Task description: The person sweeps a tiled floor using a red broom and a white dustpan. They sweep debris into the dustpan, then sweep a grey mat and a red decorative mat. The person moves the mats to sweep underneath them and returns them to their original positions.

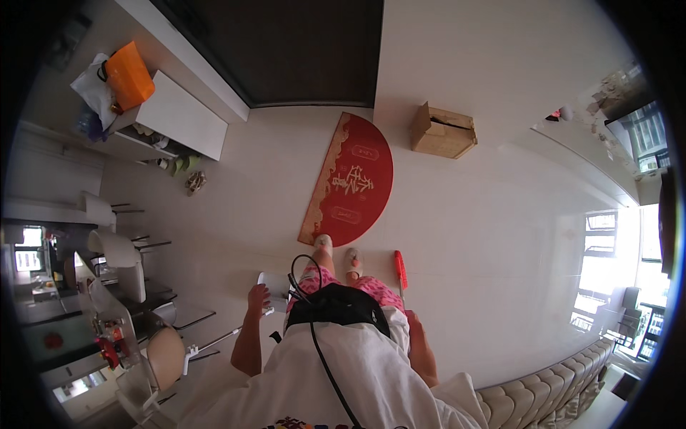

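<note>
On the left, my left hand [258,294] is closed at the edge of a white dustpan [271,279], its fingers curled and partly blurred. A white pole [221,337] slants behind my left forearm toward the dustpan. My right hand [410,317], beside my right hip, is mostly hidden by my shirt. From it a thin grey handle runs forward to a long red brush head [400,269], so the hand appears closed on this brush. Ahead of my feet lies a red half-round doormat [363,187] with a gold edge; my left shoe touches its near corner.
A cardboard box [443,133] stands right of the mat, near a dark door [286,50]. At left are a white cabinet [187,114] with an orange bag [128,75], and several chairs [118,250]. A tufted beige sofa [543,382] is behind right. A black cable crosses my shirt.
</note>
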`<state>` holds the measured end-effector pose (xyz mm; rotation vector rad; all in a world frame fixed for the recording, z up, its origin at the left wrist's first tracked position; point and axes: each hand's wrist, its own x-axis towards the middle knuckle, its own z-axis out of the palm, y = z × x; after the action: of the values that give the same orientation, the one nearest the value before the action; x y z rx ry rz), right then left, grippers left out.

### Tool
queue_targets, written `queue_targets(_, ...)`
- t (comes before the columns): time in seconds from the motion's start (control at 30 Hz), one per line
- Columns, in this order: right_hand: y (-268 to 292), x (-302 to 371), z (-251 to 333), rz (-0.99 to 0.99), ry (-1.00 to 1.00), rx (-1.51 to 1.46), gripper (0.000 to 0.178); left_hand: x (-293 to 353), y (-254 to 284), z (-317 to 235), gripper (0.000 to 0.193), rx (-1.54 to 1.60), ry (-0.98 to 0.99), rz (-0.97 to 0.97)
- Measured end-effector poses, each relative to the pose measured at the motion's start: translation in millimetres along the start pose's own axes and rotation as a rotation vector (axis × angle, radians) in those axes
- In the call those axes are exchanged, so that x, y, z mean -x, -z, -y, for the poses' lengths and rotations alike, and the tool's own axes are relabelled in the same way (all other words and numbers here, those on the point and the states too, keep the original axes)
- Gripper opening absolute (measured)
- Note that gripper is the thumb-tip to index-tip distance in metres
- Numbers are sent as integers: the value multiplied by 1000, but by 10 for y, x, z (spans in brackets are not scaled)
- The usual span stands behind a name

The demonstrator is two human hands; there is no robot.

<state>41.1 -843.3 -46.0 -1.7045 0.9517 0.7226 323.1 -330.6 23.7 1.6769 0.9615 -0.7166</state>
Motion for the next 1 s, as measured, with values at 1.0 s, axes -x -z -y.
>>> queue_targets(1.0,-51,-405,586,124,-84,145,23,90,185,267,32,169,71,-2)
